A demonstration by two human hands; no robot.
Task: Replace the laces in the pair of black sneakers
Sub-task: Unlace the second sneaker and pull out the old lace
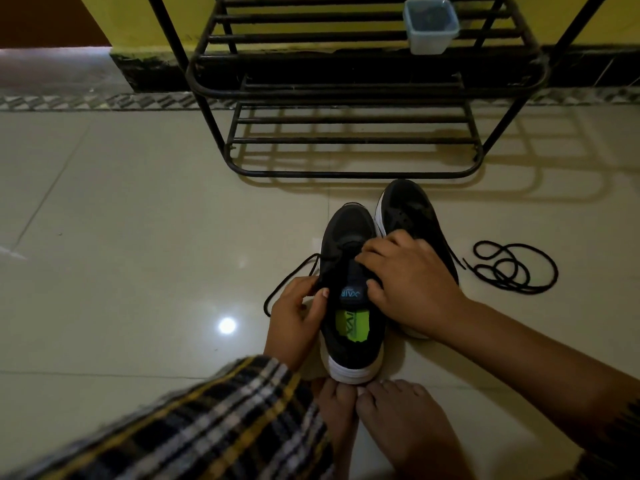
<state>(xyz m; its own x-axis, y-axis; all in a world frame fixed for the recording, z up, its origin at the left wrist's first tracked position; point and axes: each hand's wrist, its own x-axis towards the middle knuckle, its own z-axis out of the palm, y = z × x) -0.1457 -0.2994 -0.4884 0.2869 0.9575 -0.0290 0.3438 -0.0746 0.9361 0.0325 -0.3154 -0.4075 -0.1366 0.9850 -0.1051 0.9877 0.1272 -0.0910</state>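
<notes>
From the head camera, two black sneakers stand side by side on the pale tiled floor (138,202), toes pointing away from the person. The near-left sneaker (349,244) has a white sole, a tongue label reading "AIR" and a green insole showing in its opening; its heel sits just beyond two bare feet (381,414). The far-right sneaker (412,209) stands touching it, set slightly farther away.

The left hand (294,320), coming out of a plaid sleeve (207,417), grips the left side of the near sneaker, its thumb and fingers curled and pinching a black lace (291,275) that loops out to the left over the tiles and runs up to the eyelets near the toe. The right hand (408,275) lies over the tongue and lacing area, fingers bent down onto the shoe; whether they pinch the lace there or only press cannot be told.

To the right, well apart from the shoes, a loose black lace (512,268) lies coiled on the floor. Beyond the sneakers stands a black metal shoe rack (346,95) against a yellow wall (138,19), with a clear plastic container (431,26) on an upper shelf.
</notes>
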